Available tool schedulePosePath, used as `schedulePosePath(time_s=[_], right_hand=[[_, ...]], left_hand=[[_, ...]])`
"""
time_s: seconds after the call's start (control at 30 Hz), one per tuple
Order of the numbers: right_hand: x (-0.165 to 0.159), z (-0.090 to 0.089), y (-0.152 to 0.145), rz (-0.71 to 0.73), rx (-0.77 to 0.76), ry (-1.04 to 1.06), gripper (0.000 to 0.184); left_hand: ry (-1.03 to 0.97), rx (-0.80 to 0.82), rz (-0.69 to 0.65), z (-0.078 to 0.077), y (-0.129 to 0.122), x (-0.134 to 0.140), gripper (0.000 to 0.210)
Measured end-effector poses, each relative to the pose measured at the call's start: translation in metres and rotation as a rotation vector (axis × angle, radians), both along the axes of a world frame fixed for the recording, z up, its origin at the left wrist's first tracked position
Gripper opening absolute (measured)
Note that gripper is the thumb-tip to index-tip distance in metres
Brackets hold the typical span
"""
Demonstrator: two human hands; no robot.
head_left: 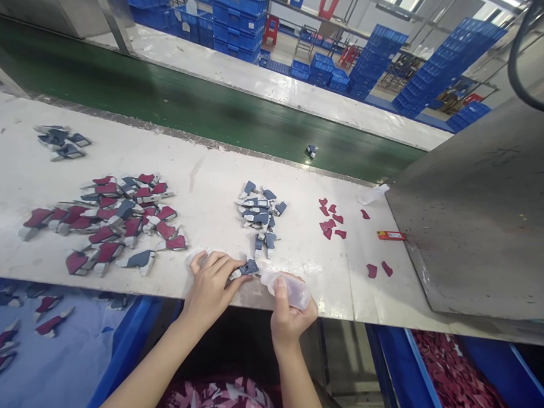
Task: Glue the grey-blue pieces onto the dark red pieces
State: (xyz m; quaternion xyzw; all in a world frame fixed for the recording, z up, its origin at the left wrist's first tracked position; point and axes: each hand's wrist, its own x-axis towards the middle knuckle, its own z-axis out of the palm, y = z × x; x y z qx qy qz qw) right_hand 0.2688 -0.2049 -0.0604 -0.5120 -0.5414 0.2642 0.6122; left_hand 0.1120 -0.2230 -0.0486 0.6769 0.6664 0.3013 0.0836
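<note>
My left hand (212, 279) pinches a small dark blue and grey plastic part (249, 267) between thumb and fingers at the table's front edge. In my right hand (290, 318) is a translucent squeeze bottle (291, 289), its thin nozzle pointing left and reaching the part; whether the tip touches cannot be made out. Just beyond lies a pile of similar blue and grey parts (259, 212). Off to the right, several loose maroon pieces (329, 224) are scattered on the white tabletop (210, 184).
Left on the table are a large heap of maroon-and-grey parts (106, 216) and a small blue-grey pile (62, 142). A green conveyor belt (213, 112) runs behind, carrying one part (311, 150). A metal panel (481, 217) stands right. Blue bins (131, 342) flank the front edge.
</note>
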Motion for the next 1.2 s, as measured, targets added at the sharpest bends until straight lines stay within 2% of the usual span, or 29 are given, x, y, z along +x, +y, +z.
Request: schedulePosePath(time_s=[0.23,0.3,0.4,0.47,0.53,0.6,0.67,0.77,0.83,0.87,0.93,0.97,1.0,1.07,1.13,1.2], right_hand=[[-0.004,0.0,0.002,-0.279,-0.107,0.151,0.023],[-0.002,0.002,0.005,-0.308,-0.145,0.239,0.029],[0.007,0.009,0.016,-0.258,-0.178,0.316,0.035],[0.014,0.015,0.029,-0.218,-0.183,0.273,0.037],[0.019,0.02,0.044,-0.164,-0.176,0.186,0.038],[0.019,0.024,0.059,-0.094,-0.167,0.093,0.039],[0.014,0.025,0.071,-0.045,-0.191,-0.008,0.04],[0.004,0.022,0.078,-0.002,-0.267,-0.149,0.038],[0.003,0.018,0.077,0.058,-0.281,-0.194,0.042],[0.006,0.017,0.076,0.099,-0.267,-0.205,0.051],[0.018,0.014,0.077,0.162,-0.204,-0.234,0.079],[0.028,0.014,0.081,0.16,-0.171,-0.253,0.083],[0.039,0.015,0.086,0.129,-0.147,-0.275,0.077],[0.062,0.018,0.102,-0.089,-0.219,-0.317,0.055],[0.081,0.021,0.123,-0.214,-0.325,-0.423,0.058],[0.091,0.022,0.141,-0.232,-0.364,-0.494,0.053]], left_hand=[[0.02,0.024,0.031,-0.001,0.0,0.0,0.01],[0.026,0.011,0.038,-0.003,-0.001,0.0,0.01],[0.025,-0.023,0.054,-0.009,-0.001,-0.003,0.018],[0.006,-0.06,0.063,-0.008,0.002,-0.01,0.03],[-0.034,-0.087,0.036,0.003,0.01,-0.022,0.044],[-0.066,-0.082,-0.029,0.026,0.027,-0.038,0.049],[-0.052,-0.047,-0.083,0.055,0.058,-0.053,0.048],[0.065,0.031,-0.101,0.094,0.128,-0.067,0.046],[0.159,0.022,-0.107,0.108,0.187,-0.068,0.046],[0.201,-0.034,-0.097,0.111,0.218,-0.067,0.047],[0.268,-0.143,-0.071,0.111,0.278,-0.061,0.051],[0.286,-0.169,-0.062,0.107,0.305,-0.056,0.054],[0.298,-0.188,-0.056,0.103,0.329,-0.051,0.057],[0.311,-0.21,-0.046,0.09,0.369,-0.041,0.064],[0.321,-0.228,-0.033,0.077,0.396,-0.032,0.069],[0.324,-0.239,-0.025,0.064,0.414,-0.026,0.069]])
